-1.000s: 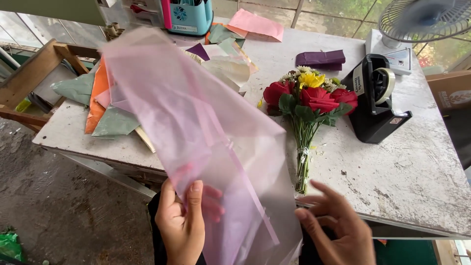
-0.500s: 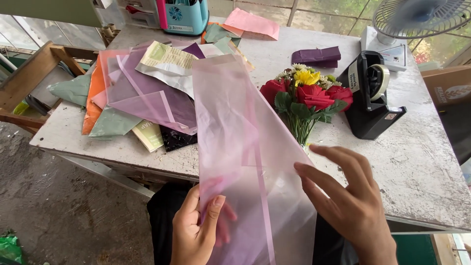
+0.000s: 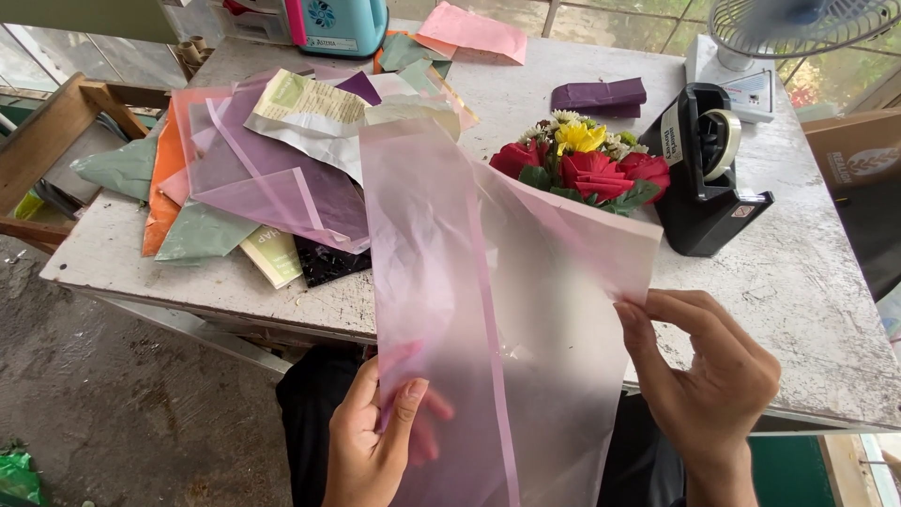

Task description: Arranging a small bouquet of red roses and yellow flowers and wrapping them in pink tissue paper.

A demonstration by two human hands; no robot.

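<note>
A translucent pink wrapping sheet (image 3: 488, 310) with a darker pink border stripe hangs upright in front of me. My left hand (image 3: 375, 441) pinches its lower left part, thumb on the near face. My right hand (image 3: 709, 376) pinches the sheet's right corner. Behind the sheet lies a small bouquet (image 3: 587, 169) of red roses, a yellow flower and green leaves on the white table (image 3: 807, 282); its stems are hidden by the sheet.
A heap of coloured wrapping papers (image 3: 263, 169) covers the table's left half. A black tape dispenser (image 3: 709, 174) stands right of the bouquet. A folded purple paper (image 3: 598, 94), a pink sheet (image 3: 474, 28), a blue device (image 3: 338, 23) and a fan (image 3: 798, 28) sit at the back.
The pink sheet swung from the left to upright in front of me and spread wider. My right hand rose and took hold of its right corner.
</note>
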